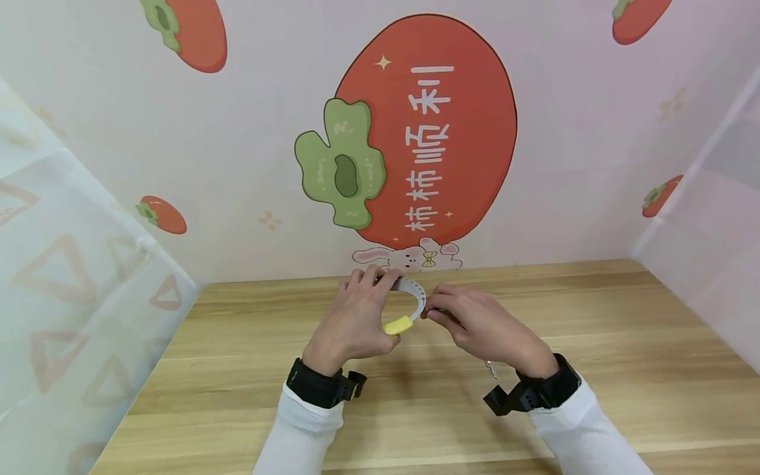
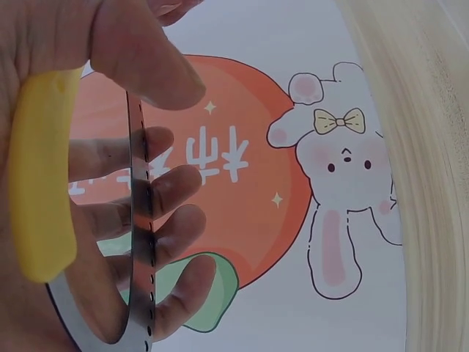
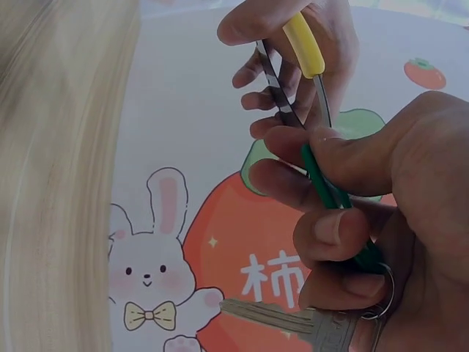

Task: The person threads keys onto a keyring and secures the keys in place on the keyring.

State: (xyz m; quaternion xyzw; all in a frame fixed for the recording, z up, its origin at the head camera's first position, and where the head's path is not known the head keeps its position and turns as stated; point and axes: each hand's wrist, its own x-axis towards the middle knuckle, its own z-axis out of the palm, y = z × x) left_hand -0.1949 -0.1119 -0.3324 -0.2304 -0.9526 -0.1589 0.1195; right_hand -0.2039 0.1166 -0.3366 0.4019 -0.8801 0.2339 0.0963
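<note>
Metal loop [image 1: 415, 287] is held up over the table [image 1: 237, 396], bent round from a yellow handle [image 1: 397, 326]. On the left side of the yellow handle is the left hand [image 1: 356, 313], and its grip is closed round the loop, with the thumb under the yellow handle and the fingers bent over the top. To the right of the yellow handle is the right hand [image 1: 481, 326]; its grip pinches a green piece [image 3: 315, 172] close by the loop, but I cannot tell if the green piece touches the metal. A small ring [image 3: 392, 290] and a key [image 3: 275, 317] hang from that hand, farther from the yellow handle. The loop looks light and thin, and I think it is a bit springy but hard to break. Its edge has a row of tiny dark marks that may be sharp, so the yellow handle looks like the best and safest place to hold. The bare metal may feel slippery. The green piece looks stiff and light, easy to pinch, and the key looks hard and small. Counting up, I see two hands, one loop, one yellow handle, one green piece, one ring and one clear key.
</note>
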